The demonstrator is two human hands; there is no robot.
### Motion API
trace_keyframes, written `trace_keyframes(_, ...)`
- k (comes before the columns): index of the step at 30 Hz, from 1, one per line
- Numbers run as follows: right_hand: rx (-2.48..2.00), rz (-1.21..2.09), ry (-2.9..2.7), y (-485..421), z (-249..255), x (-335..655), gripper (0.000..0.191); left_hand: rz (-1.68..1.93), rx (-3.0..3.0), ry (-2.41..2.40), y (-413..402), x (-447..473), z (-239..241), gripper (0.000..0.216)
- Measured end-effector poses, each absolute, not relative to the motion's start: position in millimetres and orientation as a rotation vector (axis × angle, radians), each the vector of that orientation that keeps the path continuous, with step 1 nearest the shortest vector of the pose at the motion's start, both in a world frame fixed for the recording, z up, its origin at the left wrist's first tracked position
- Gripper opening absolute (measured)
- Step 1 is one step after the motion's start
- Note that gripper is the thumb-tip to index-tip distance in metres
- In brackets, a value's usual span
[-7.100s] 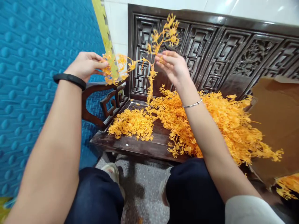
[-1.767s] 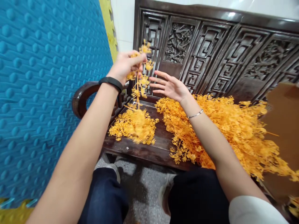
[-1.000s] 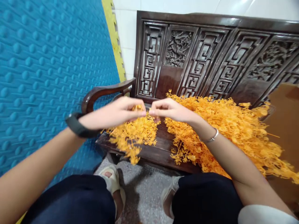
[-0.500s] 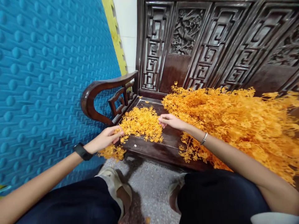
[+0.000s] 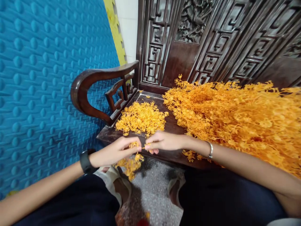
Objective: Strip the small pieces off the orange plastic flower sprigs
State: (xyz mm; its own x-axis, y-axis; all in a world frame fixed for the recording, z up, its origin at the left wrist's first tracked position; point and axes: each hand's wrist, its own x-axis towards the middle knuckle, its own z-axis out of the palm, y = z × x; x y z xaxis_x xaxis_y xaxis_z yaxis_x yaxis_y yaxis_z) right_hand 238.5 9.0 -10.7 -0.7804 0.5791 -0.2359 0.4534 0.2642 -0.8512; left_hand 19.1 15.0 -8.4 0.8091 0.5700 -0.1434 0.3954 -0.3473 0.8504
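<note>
In the head view my left hand (image 5: 124, 147) is closed round a yellow-orange plastic flower sprig (image 5: 130, 166), whose lower part hangs below the fingers over the floor. Close by on its right, my right hand (image 5: 158, 142) pinches a small yellow piece at the sprig's upper end, fingertips almost meeting those of the left. Just beyond the hands, a pile of loose yellow florets (image 5: 142, 119) lies on the dark wooden bench seat (image 5: 172, 130). To the right, a big heap of orange-yellow flower stems (image 5: 230, 116) covers the seat.
A curved wooden armrest (image 5: 81, 84) bounds the bench on the left, and a carved backrest (image 5: 181, 59) rises behind it. Blue textured foam matting (image 5: 47, 84) fills the left side. Speckled grey floor (image 5: 152, 185) shows between my feet.
My right hand has come from the floret pile back toward me and met my left hand. The left hand has moved right with its sprig, now above the floor by the bench edge.
</note>
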Motion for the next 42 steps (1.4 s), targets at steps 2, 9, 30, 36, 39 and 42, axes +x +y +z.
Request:
trace_keyframes(2, -0.979, 1.568, -2.438, -1, -14, 242, 0.037, 0.160, 1.985, 0.680, 9, 19, -12, 0.029)
trace_keyframes(9, -0.839, 1.503, -2.504, -22, 1, 247, 0.034, 0.135, 2.078, 0.606, -15, 12, -15, 0.021)
trace_keyframes(30, -1.396, 1.474, -1.289, 18, -33, 269, 0.059, 0.343, 1.297, 0.848, -2, 30, -64, 0.021)
trace_keyframes(36, -1.217, 1.906, -1.809, -6, -42, 246, 0.042, 0.310, 1.307, 0.866, -3, 28, -59, 0.021)
trace_keyframes(39, -1.184, 1.935, -1.885, -11, -40, 241, 0.026, 0.241, 1.330, 0.849, -5, 31, -58, 0.018)
trace_keyframes(42, -1.110, 1.902, -2.073, -11, -32, 246, 0.028, 0.135, 1.416, 0.792, -6, 35, -53, 0.013)
